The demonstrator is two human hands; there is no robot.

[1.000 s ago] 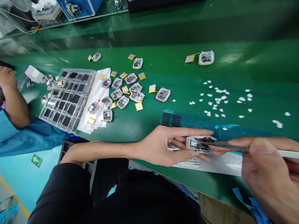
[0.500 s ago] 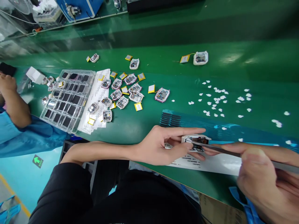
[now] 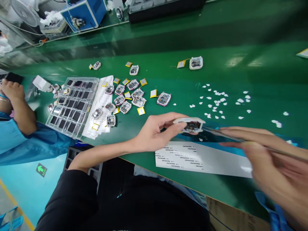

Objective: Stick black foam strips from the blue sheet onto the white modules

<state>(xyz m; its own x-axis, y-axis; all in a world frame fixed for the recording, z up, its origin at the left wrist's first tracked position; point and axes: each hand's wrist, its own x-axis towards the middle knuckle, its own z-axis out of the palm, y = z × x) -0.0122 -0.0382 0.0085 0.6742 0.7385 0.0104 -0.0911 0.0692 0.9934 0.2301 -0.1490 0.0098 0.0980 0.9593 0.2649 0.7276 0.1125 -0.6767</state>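
My left hand [image 3: 156,133] grips a white smartwatch case [image 3: 192,124] between thumb and fingers, its open side with dark electronics facing me. It is held above the bench. My right hand [image 3: 269,163], partly smeared by motion, is closed around long metal tweezers [image 3: 231,136]. Their tip lies close to the case's right edge; whether it touches, I cannot tell. Beneath the hands lie a printed white sheet [image 3: 180,155] and a blue film strip [image 3: 214,125]. Small white stickers [image 3: 218,101] are scattered beyond them.
Several open watch cases [image 3: 125,107] with yellow-edged batteries [image 3: 141,111] lie left of centre. A clear compartment tray [image 3: 72,107] holds dark screens. At the far left is a co-worker's hand [image 3: 14,91]. A blue box [image 3: 84,14] stands at the back.
My left hand has lifted the watch case up and slightly left, away from the sheet. The tweezers' tip has come out of the case's interior to its right edge. The view has shifted slightly.
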